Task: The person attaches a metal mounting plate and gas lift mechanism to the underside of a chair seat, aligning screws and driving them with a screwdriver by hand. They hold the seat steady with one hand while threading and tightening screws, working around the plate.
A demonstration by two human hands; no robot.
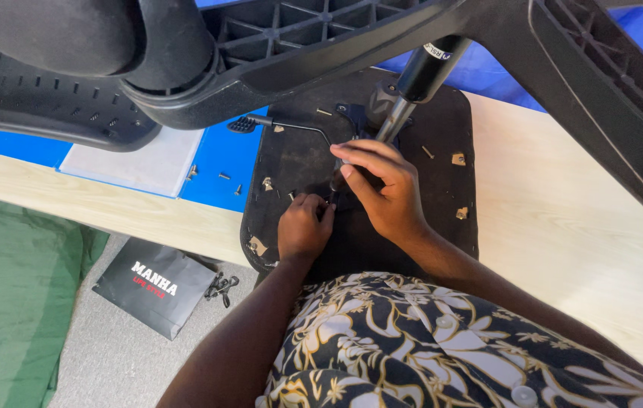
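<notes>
While my left hand point(303, 229) curls shut on something small I cannot make out, my right hand point(383, 190) pinches a tool at the seat underside point(299, 162) on the table point(563, 227), gas cylinder point(418, 79) fitted, loose screws point(223, 177) left.

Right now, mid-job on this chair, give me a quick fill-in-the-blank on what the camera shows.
1. Both hands, left hand and right hand, work on the underside of the black ____.
2. Loose screws lie on the ____ sheet.
3. The black bag lies on the ____.
4. The lever sticks out toward the ____ of the picture.

Missing words: seat; blue; floor; left
</notes>
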